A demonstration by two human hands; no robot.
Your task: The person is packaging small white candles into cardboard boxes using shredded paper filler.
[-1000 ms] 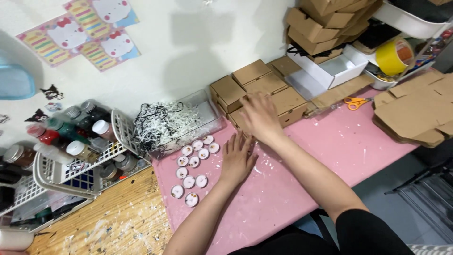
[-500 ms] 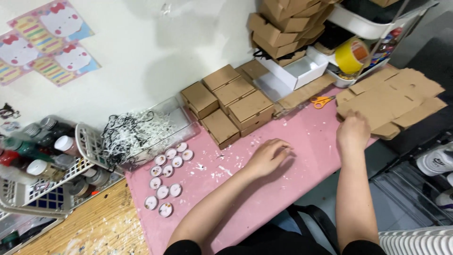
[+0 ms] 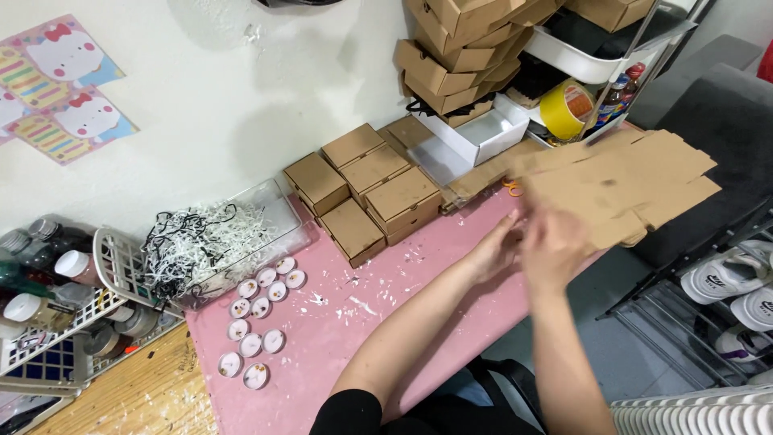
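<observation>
Flat cardboard sheets [image 3: 636, 181] lie stacked at the right end of the pink worktop [image 3: 386, 322], jutting past its edge. I see my right hand [image 3: 555, 246] blurred at the stack's near corner, fingers seemingly on the lowest sheet, though I cannot tell how firmly they grip. My left hand [image 3: 495, 250] sits just beside it, fingers loosely open, holding nothing. Folded brown boxes [image 3: 366, 189] stand behind, small white candles [image 3: 258, 322] well to the left.

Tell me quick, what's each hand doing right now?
Left hand: open, fingers reaching toward the flat cardboard, holding nothing visible.
Right hand: blurred, at the cardboard's near edge; grip cannot be told.
</observation>
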